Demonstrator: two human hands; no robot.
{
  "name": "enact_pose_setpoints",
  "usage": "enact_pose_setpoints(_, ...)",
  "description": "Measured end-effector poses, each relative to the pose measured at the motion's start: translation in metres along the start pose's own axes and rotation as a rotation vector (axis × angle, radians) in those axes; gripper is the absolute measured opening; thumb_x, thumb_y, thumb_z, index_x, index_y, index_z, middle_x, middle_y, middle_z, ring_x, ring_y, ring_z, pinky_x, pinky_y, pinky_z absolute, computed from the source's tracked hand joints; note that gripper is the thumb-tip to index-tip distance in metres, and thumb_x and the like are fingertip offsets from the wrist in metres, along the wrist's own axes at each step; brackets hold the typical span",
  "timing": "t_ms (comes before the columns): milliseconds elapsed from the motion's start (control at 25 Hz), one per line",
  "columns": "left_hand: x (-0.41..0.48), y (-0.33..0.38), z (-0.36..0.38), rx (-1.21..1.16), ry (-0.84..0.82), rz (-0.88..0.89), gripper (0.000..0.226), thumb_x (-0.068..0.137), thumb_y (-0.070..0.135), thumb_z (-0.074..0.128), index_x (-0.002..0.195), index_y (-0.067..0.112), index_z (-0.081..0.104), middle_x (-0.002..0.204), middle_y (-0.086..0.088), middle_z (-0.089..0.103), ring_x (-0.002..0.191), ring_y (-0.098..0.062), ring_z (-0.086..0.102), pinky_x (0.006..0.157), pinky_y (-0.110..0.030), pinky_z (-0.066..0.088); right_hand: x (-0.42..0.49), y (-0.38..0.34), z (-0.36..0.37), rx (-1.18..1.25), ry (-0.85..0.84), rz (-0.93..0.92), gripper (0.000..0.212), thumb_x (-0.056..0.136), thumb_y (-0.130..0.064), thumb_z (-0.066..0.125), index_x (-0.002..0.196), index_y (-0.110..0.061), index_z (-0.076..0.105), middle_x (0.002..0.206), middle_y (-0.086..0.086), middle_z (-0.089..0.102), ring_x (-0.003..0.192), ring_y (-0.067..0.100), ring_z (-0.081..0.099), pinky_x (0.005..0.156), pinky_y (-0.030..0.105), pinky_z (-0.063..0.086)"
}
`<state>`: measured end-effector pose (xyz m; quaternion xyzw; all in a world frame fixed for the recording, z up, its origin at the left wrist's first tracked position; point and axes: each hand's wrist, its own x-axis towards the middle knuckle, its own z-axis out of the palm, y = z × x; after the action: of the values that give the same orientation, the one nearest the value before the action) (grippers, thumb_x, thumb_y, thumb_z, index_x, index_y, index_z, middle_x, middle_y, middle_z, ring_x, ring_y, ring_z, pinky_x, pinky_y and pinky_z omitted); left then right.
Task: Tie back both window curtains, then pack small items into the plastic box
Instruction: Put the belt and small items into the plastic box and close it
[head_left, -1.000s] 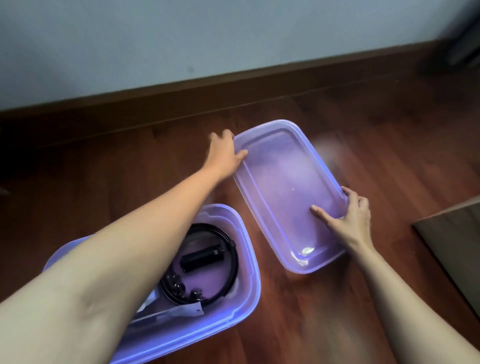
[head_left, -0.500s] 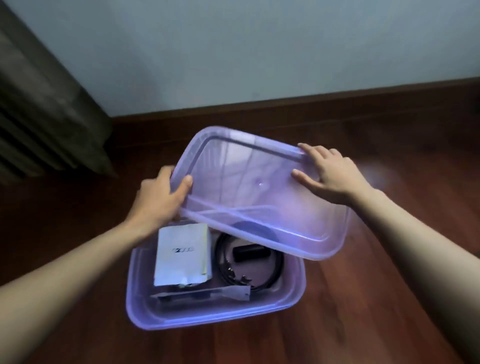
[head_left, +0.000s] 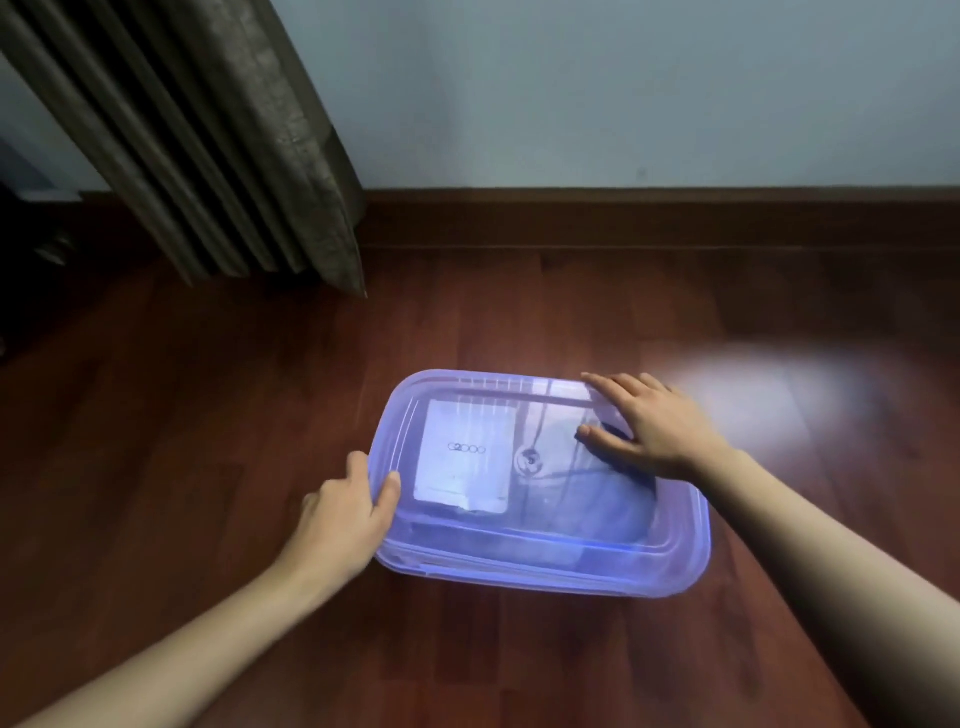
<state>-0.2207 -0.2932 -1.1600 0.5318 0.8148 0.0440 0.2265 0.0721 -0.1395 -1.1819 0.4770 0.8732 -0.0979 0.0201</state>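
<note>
While lid (head_left: 670, 519) sat on box (head_left: 519, 571), its edge was pinched by left hand (head_left: 340, 514), right hand (head_left: 654, 426) laid flat, fingers spread.

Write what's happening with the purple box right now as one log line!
lid: on plastic box | left hand: grips lid's left edge | right hand: flat on lid | inside: white packet

My left grip (head_left: 347, 512) pinches the lid (head_left: 571, 525) edge, thumb on top; my right grip (head_left: 655, 431) presses flat, fingers straight.
</note>
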Motion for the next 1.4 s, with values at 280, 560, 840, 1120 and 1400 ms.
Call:
enact_pose_setpoints(280,0.003,-0.008,0.001,0.054,-0.069,-0.071,0.042,0.09,0.057,0.03,0.096,0.016,0.031,0.091,-0.015,0.065,0.095,-0.043,0.058,0.081,-0.04,0.039,-0.022,-0.005,0.007,0.098,0.101,0.246,0.078,0.082,-0.07,0.027,0.147,-0.028,0.021,0.152,0.0,0.032,0.137,0.024,0.034,0.11,0.048,0.027)
enact_pose_setpoints(560,0.048,0.011,0.004,-0.437,-0.089,-0.23,0.058,0.093,0.059,0.023,0.142,0.027,0.025,0.134,-0.017,0.05,0.122,-0.04,0.047,0.098,-0.04,0.036,-0.073,-0.02,0.021,0.819,0.07,0.875,0.072,0.092,-0.059,0.035,0.149,-0.021,0.014,0.145,0.016,0.041,0.131,0.04,0.039,0.107,0.045,0.03)
enact_pose_setpoints(840,0.041,0.011,0.02,-0.258,0.059,-0.156,0.054,0.097,0.05,0.02,0.147,0.03,0.02,0.127,-0.022,0.056,0.116,-0.047,0.049,0.096,-0.045,0.039,-0.079,-0.03,0.019,0.794,0.142,0.921,0.066,0.089,-0.061,0.041,0.146,-0.032,0.024,0.13,0.017,0.057,0.123,0.043,0.046,0.103,0.042,0.033)
enact_pose_setpoints(1120,0.042,0.012,0.027,-0.17,0.127,-0.169,0.053,0.095,0.054,0.022,0.128,0.02,0.044,0.114,-0.02,0.062,0.106,-0.045,0.055,0.082,-0.041,0.041,-0.08,-0.035,0.013,0.816,0.162,0.949,0.052,0.085,-0.065,0.04,0.112,-0.022,0.055,0.109,0.016,0.063,0.112,0.041,0.052,0.09,0.039,0.035)
enact_pose_setpoints(1400,0.054,-0.044,-0.017,-0.274,0.177,-0.259,0.054,0.09,0.063,0.03,0.094,0.015,0.056,0.104,-0.018,0.063,0.099,-0.042,0.056,0.072,-0.035,0.036,-0.031,-0.078,0.003,0.809,0.153,0.788,0.057,0.089,-0.062,0.038,0.128,-0.022,0.051,0.12,0.015,0.062,0.115,0.041,0.053,0.1,0.043,0.038)
